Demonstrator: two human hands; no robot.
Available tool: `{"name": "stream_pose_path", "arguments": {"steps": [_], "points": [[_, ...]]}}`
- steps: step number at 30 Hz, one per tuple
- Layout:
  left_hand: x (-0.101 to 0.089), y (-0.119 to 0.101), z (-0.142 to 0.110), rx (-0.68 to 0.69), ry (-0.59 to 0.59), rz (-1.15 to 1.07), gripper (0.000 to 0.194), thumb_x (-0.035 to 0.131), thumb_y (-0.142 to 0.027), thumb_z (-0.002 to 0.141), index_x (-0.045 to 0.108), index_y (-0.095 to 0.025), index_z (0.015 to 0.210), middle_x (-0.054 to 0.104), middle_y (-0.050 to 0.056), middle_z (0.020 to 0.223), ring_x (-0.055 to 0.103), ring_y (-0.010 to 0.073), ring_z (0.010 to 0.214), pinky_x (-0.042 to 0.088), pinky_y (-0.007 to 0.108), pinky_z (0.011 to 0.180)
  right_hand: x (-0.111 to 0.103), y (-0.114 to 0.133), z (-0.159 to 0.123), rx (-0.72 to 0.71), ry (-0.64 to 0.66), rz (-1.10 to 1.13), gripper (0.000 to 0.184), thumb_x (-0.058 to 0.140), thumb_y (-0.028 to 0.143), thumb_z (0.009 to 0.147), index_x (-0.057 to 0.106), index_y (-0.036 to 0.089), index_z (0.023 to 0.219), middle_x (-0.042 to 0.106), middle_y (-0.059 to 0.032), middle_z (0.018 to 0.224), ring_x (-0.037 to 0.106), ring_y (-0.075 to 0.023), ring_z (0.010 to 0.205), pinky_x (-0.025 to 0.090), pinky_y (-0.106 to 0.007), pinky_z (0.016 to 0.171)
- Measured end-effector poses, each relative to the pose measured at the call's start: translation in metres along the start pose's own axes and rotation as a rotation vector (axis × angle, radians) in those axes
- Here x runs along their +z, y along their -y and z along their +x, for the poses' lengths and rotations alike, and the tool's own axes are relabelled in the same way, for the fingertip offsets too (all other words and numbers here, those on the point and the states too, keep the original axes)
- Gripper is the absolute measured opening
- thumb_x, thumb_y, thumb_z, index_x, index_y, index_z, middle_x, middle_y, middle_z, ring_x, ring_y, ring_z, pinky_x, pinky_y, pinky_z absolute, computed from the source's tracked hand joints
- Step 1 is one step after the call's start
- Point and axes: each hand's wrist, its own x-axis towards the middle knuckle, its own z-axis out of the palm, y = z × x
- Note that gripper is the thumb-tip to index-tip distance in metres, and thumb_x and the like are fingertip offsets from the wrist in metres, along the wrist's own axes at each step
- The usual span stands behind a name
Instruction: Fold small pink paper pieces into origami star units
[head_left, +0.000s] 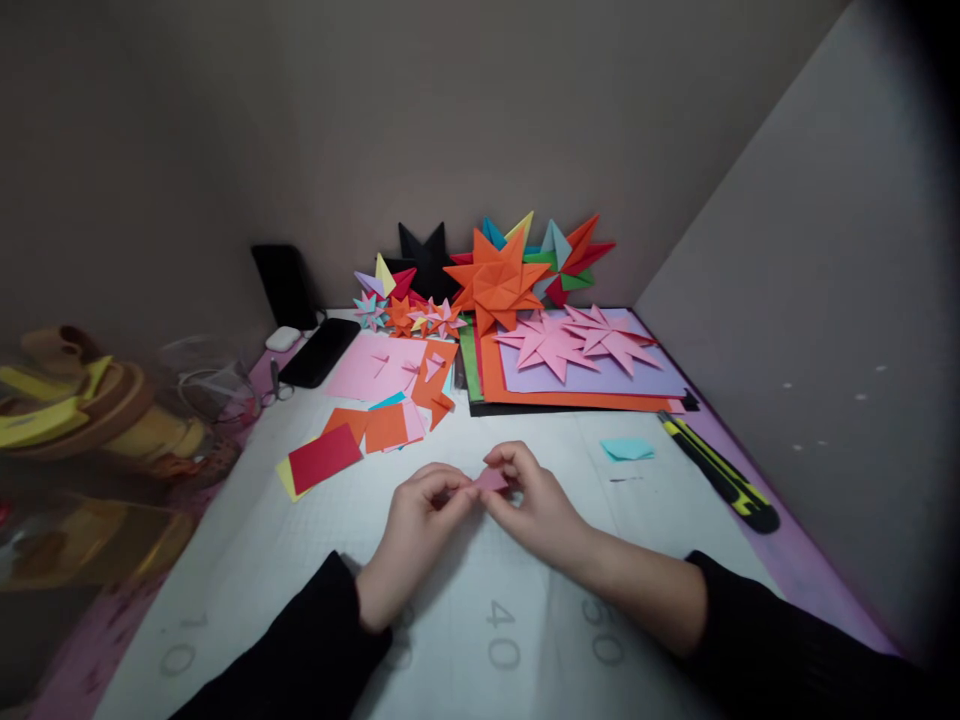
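A small pink folded paper [491, 480] is pinched between both my hands above the white cutting mat [450, 620]. My left hand [415, 535] grips its left end with closed fingers. My right hand [532, 505] holds its right end, fingers curled over the top. Both sleeves are black. Most of the paper is hidden by my fingertips.
Loose red [325, 457], orange [385, 427] and pink squares lie left of centre. Paper stars [496, 280] and stacked coloured sheets [592, 380] fill the back. A light blue piece [628, 449] and a yellow-black utility knife [720, 470] lie right. A black phone [320, 352] lies back left.
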Motion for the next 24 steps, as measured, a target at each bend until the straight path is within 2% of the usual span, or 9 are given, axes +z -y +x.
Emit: {"name": "stream_pose_path", "arguments": {"steps": [4,9,14,18,20,22,24], "points": [[0.000,-0.001,-0.001,0.006,0.014,0.025,0.015,0.056,-0.025,0.081,0.066,-0.017,0.073,0.064,0.004,0.078,0.058,0.0153,0.072,0.043,0.025,0.065,0.000,0.002,-0.001,0.020,0.005,-0.039,0.028,0.056,0.015,0.074,0.044,0.025,0.098,0.058,0.0031,0.074,0.057,-0.0149,0.066,0.043,-0.027,0.061],[-0.001,-0.005,0.000,-0.013,-0.017,0.071,0.019,0.056,-0.030,0.081,0.063,-0.017,0.068,0.062,0.002,0.072,0.055,0.0137,0.066,0.040,0.023,0.059,-0.001,0.006,0.000,0.038,-0.057,0.059,0.030,0.058,0.015,0.074,0.039,0.025,0.096,0.059,0.0052,0.069,0.057,-0.0141,0.064,0.042,-0.026,0.062],[-0.005,-0.003,0.002,-0.055,-0.051,0.083,0.022,0.058,-0.034,0.079,0.062,-0.017,0.065,0.061,0.002,0.068,0.054,0.0138,0.062,0.039,0.023,0.056,-0.014,0.008,0.009,0.075,-0.096,0.211,0.031,0.060,0.018,0.075,0.039,0.024,0.096,0.061,0.0050,0.068,0.057,-0.0137,0.065,0.043,-0.027,0.064],[-0.008,0.001,0.003,-0.095,-0.077,0.052,0.023,0.058,-0.036,0.078,0.062,-0.017,0.067,0.061,0.002,0.067,0.054,0.0151,0.063,0.039,0.024,0.056,-0.022,0.004,0.015,0.034,-0.162,0.259,0.028,0.061,0.020,0.076,0.041,0.024,0.095,0.059,0.0045,0.071,0.056,-0.0128,0.067,0.044,-0.027,0.066],[-0.007,0.002,0.002,-0.077,-0.066,0.056,0.023,0.057,-0.036,0.079,0.062,-0.016,0.068,0.061,0.002,0.068,0.054,0.0150,0.064,0.040,0.024,0.058,-0.018,0.003,0.014,0.001,-0.125,0.197,0.033,0.066,0.020,0.072,0.046,0.023,0.098,0.060,0.0009,0.083,0.058,-0.0141,0.076,0.045,-0.028,0.071],[-0.005,0.001,0.001,-0.037,-0.040,0.075,0.021,0.056,-0.032,0.079,0.063,-0.017,0.067,0.061,0.002,0.070,0.054,0.0146,0.065,0.040,0.024,0.060,-0.011,0.004,0.011,0.005,-0.028,0.166,0.040,0.069,0.020,0.069,0.049,0.023,0.103,0.061,-0.0021,0.092,0.059,-0.0158,0.083,0.046,-0.030,0.074],[-0.003,-0.001,0.000,0.000,-0.016,0.094,0.019,0.056,-0.029,0.079,0.062,-0.017,0.066,0.060,0.002,0.070,0.053,0.0141,0.065,0.040,0.024,0.060,-0.005,0.006,0.008,0.035,0.036,0.203,0.038,0.067,0.020,0.072,0.048,0.023,0.105,0.063,0.0002,0.083,0.061,-0.0155,0.077,0.047,-0.030,0.073]]}}
